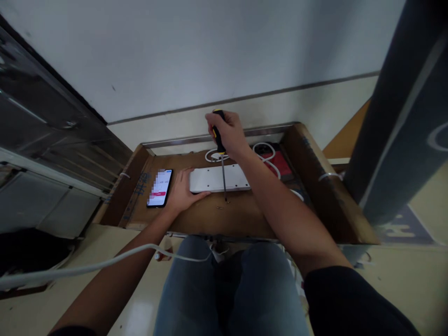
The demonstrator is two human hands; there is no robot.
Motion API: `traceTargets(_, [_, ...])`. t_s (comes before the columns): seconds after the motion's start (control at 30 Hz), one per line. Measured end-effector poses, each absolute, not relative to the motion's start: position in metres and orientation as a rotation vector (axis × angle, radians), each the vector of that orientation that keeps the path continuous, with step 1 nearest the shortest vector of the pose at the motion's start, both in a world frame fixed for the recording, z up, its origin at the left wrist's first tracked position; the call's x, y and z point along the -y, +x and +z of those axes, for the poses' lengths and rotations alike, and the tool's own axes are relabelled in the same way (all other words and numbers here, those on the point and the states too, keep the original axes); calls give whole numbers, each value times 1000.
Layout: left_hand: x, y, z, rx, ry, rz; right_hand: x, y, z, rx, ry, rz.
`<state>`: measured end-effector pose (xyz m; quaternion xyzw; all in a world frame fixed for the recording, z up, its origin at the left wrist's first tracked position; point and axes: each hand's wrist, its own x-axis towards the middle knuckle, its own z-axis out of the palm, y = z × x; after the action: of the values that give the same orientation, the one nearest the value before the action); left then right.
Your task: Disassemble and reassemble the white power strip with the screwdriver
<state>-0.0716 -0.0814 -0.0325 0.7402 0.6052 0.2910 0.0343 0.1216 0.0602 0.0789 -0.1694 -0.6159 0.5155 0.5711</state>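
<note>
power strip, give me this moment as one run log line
left hand: flat on white power strip | right hand: grips yellow-black screwdriver upright, tip past strip edge | nearby: smartphone

The right hand [227, 133] grips a yellow-and-black screwdriver [219, 135] upright at centre frame, its shaft passing in front of a white power strip [217, 178] with the tip just beyond the strip's near edge, beside small metal bits [220, 207]. The left hand [185, 191] lies flat on the strip's left end, just beside a smartphone [160, 187] with a blurred screen. White cable [213, 156] and a red object [276, 163] sit behind the strip inside a cardboard tray [126, 186].
</note>
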Motion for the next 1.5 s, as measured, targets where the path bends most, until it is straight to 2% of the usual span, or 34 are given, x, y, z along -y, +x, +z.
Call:
traceTargets(0.87, [82,-70,-31,-1857,2267,890,-57,114,66,1655,-489,1175])
traceTargets(1.13, [81,-71,-33,-1841,2275,918,-74,122,70,1326,-521,1208])
traceTargets(1.5, [80,-73,-37,-1844,2259,917,-111,136,61,887,-740,963])
